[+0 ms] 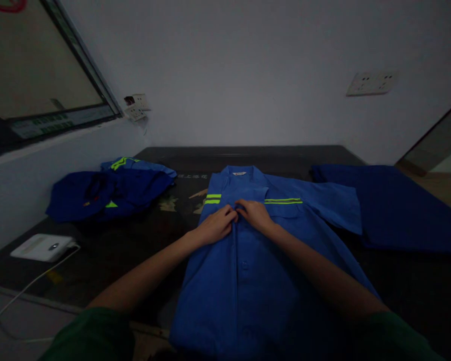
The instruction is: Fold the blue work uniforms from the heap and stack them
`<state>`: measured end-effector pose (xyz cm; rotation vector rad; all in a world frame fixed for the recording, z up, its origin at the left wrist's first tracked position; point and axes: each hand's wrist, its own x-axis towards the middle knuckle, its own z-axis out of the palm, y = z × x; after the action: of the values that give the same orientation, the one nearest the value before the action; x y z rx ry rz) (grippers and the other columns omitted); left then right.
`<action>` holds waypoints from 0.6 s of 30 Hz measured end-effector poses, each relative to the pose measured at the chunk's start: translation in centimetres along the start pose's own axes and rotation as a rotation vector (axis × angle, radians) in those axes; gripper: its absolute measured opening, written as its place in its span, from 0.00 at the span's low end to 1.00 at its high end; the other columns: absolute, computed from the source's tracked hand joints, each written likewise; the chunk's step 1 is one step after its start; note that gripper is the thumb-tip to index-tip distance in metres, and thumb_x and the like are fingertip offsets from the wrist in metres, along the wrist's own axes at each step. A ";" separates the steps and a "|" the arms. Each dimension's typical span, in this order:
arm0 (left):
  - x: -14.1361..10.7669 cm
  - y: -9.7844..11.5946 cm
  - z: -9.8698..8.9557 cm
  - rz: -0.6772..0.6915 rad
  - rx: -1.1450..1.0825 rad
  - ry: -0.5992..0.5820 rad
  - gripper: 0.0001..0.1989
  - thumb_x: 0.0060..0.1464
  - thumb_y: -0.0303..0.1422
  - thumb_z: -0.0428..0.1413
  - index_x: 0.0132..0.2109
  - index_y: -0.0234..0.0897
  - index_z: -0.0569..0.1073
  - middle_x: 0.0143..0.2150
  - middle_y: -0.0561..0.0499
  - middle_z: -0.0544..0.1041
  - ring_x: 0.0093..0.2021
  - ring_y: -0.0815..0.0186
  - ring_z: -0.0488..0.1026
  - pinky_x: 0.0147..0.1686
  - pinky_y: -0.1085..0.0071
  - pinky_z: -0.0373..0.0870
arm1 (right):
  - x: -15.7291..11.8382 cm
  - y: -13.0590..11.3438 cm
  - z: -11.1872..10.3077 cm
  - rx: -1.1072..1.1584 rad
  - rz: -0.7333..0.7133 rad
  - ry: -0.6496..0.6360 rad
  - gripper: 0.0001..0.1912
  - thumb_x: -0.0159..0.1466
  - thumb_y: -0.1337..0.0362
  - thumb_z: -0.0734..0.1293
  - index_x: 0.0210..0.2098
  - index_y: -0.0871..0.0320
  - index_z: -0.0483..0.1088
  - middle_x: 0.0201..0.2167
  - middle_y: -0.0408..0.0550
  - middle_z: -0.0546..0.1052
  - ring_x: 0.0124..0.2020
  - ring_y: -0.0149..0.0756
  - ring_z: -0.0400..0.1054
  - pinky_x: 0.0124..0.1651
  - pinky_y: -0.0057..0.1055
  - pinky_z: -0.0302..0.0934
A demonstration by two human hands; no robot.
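A blue short-sleeved work shirt [278, 271] with yellow-green stripes lies front up on the dark table [135, 260], its collar toward the wall. My left hand [220, 223] and my right hand [253, 213] meet at the front placket in the upper chest. Both have their fingers closed on the shirt's front edges, the fingertips almost touching. A button shows lower down on the placket; whatever lies right between the fingertips is hidden. The sleeve on the right is spread out, while no sleeve shows spread on the left.
Crumpled blue clothing [108, 195] with yellow-green strips is heaped at the left. Folded dark blue cloth [406, 210] lies at the right. A white box-shaped device [45, 247] with a cable sits at the left front. Wall sockets [372, 82] are above the table.
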<state>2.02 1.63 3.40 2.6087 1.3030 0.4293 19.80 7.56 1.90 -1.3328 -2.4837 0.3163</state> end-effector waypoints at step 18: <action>3.0 -7.0 2.7 -0.073 -0.326 0.240 0.11 0.52 0.24 0.52 0.43 0.35 0.71 0.40 0.48 0.74 0.39 0.64 0.71 0.39 0.69 0.68 | 0.2 -2.5 0.3 -0.249 -0.023 0.077 0.13 0.68 0.68 0.55 0.48 0.56 0.67 0.44 0.52 0.76 0.45 0.40 0.68 0.39 0.30 0.60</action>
<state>-0.58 8.13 -0.72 2.2862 1.2662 0.8837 17.67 6.33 2.51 -1.3775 -2.5353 -0.0521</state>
